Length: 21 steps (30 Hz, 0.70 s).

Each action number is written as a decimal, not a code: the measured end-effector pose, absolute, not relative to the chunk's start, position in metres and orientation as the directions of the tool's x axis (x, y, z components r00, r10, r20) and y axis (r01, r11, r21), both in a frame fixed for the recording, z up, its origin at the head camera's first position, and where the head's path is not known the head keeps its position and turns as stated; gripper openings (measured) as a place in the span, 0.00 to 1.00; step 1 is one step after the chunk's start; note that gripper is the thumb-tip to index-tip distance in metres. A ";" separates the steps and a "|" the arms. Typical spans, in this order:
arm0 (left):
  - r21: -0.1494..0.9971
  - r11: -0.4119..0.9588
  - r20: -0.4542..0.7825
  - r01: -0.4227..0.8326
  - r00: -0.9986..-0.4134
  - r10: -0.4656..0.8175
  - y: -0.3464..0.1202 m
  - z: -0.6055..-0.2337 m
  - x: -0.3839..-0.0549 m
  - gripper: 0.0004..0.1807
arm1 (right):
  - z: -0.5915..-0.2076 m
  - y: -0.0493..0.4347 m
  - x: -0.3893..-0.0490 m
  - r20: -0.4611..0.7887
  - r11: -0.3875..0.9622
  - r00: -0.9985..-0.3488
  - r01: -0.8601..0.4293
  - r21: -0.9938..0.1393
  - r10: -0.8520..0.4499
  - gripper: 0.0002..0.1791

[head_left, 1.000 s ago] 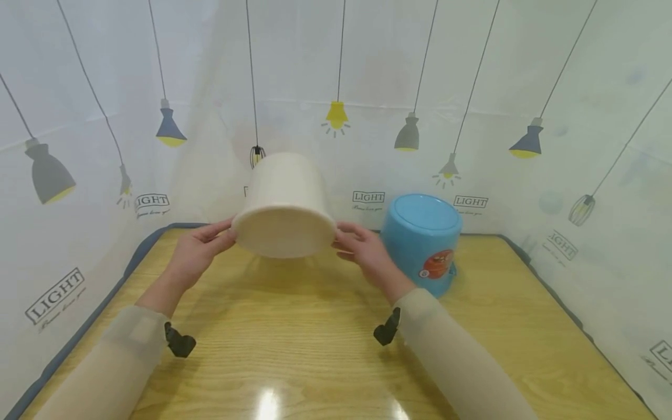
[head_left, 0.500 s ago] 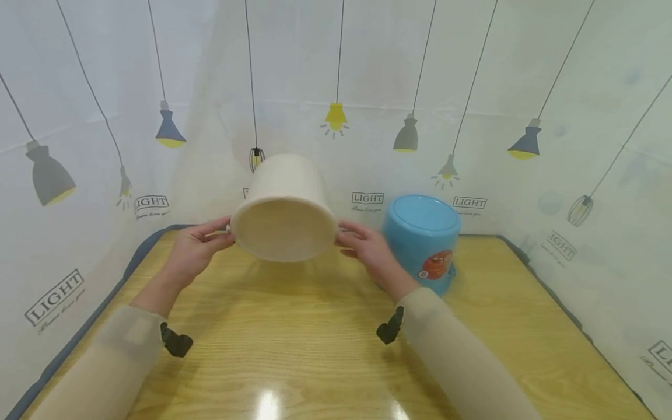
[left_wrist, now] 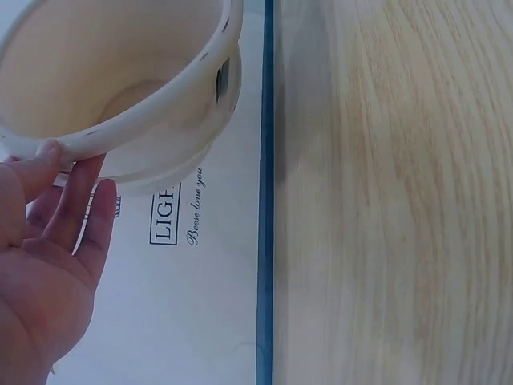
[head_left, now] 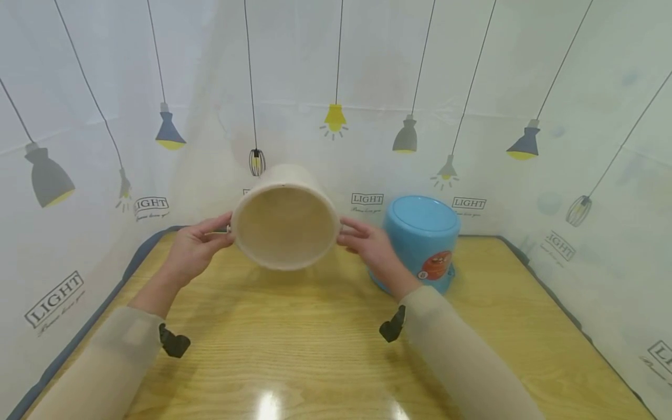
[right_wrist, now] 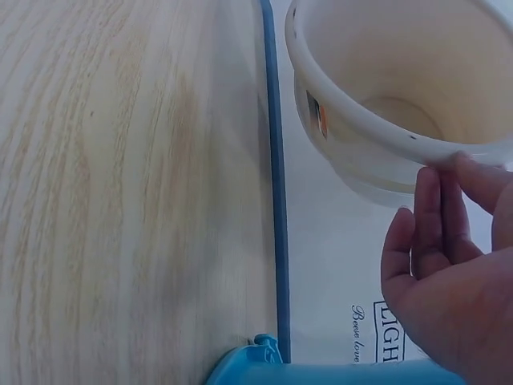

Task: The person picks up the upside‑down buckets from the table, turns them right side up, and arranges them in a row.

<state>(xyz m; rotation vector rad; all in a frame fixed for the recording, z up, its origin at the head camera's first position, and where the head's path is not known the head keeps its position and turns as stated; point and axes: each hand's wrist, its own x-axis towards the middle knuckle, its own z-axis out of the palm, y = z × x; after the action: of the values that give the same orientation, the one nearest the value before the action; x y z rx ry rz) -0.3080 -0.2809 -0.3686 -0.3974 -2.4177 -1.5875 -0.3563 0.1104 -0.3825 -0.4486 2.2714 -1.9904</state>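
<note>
A cream-coloured plastic bucket [head_left: 286, 227] is held up over the far part of the table, tilted so that its mouth faces the head camera and its inside shows. My left hand [head_left: 194, 251] pinches its rim on the left side, thumb on the rim and fingers underneath, as the left wrist view shows of the bucket [left_wrist: 152, 104]. On the opposite side my right hand [head_left: 370, 251] pinches the rim the same way; in the right wrist view the thumb of this hand [right_wrist: 457, 257] presses the rim. A small label shows on the bucket's outer wall [right_wrist: 337, 132].
A blue bucket [head_left: 420, 239] with a red sticker stands upside down on the wooden table [head_left: 294, 338], right behind my right forearm. A white curtain [head_left: 294, 70] printed with lamps hangs around the table's back and sides. Dark blue edging [left_wrist: 267, 200] runs along the table's edge.
The cream bucket has tipped so its mouth turns up toward the head camera, showing more of its inside. Both hands keep their grip at the rim, almost in place. The blue bucket stays put.
</note>
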 end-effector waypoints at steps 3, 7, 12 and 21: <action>0.852 0.369 0.361 0.372 -0.927 0.101 -0.279 -0.367 -0.308 0.30 | -0.382 0.112 -0.358 0.138 0.125 -0.952 -0.177 -0.976 -0.273 0.27; 0.836 0.383 0.380 0.392 -0.918 0.111 -0.278 -0.364 -0.306 0.31 | -0.379 0.114 -0.356 0.142 0.193 -0.953 -0.197 -0.961 -0.266 0.27; 0.819 0.397 0.374 0.414 -0.910 0.177 -0.281 -0.361 -0.306 0.35 | -0.377 0.117 -0.355 0.149 0.244 -0.947 -0.222 -0.944 -0.286 0.29; 0.769 0.488 0.323 0.414 -0.909 0.263 -0.290 -0.353 -0.303 0.39 | -0.378 0.118 -0.356 0.193 0.267 -0.925 -0.286 -0.920 -0.326 0.31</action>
<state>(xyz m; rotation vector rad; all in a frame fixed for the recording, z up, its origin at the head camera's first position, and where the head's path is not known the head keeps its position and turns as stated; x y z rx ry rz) -0.3030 -0.2899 -0.3529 -0.5891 -2.5668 -1.3933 -0.3561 0.1180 -0.3775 -0.5977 2.4717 -1.7839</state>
